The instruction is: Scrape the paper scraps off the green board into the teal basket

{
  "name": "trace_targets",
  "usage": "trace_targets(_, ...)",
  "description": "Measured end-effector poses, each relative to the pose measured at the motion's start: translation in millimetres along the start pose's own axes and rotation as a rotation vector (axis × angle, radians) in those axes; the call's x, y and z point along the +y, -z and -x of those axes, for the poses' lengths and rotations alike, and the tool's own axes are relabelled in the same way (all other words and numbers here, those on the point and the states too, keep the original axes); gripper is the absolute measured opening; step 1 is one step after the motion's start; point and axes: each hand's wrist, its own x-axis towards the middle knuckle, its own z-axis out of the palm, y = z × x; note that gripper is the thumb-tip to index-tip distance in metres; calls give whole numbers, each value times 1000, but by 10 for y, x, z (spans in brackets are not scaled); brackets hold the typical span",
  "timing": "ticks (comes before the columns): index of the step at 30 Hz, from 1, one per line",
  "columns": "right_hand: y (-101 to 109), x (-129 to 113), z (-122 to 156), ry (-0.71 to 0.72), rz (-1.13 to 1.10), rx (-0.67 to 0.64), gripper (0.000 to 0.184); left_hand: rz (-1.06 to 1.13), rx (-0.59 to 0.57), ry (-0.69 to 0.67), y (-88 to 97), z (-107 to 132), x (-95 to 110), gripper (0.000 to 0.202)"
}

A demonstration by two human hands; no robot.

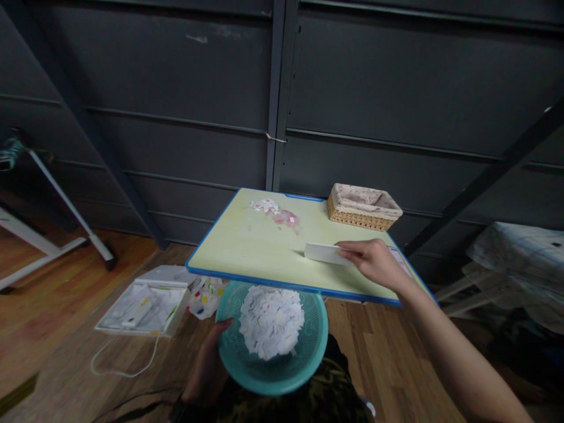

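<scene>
My right hand (pixel 374 261) is closed around one end of a flat white rectangular piece (pixel 325 253), which stands on its long edge over the yellow-green board (pixel 229 244) with a blue rim. Below the board's front edge, my left hand (pixel 210 355) grips the left rim of a turquoise plastic colander (pixel 273 385). A heap of white paper scraps (pixel 272 320) fills the middle of the colander. Toward the board's back left lie a small pile of white scraps (pixel 266 205) and a pinkish stain (pixel 285 219). The left fingers are partly hidden under the rim.
A lined wicker basket (pixel 363 220) sits at the board's back right corner. On the floor at left are an open white box (pixel 176 314) with a cord and a clear bag (pixel 205 296) of coloured bits. A cloth-covered table (pixel 524 252) stands at right, a dark panelled wall (pixel 198 76) behind.
</scene>
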Motion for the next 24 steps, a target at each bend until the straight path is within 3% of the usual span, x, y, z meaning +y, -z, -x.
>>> trace_targets(7,-148,-405,211,51,-292,-13,24,-21,-42,-1,42,-15,-23,29)
trace_targets(15,-228,-335,178,-2,-230,128,24,-17,-48,-39,36,4,-6,26)
trace_targets(20,-308,-33,-389,-95,7,287,29,11,15,-26,49,-43,-14,24)
trace_targets(24,-406,168,-941,-171,194,203,34,3,33,-56,106,-53,-31,17)
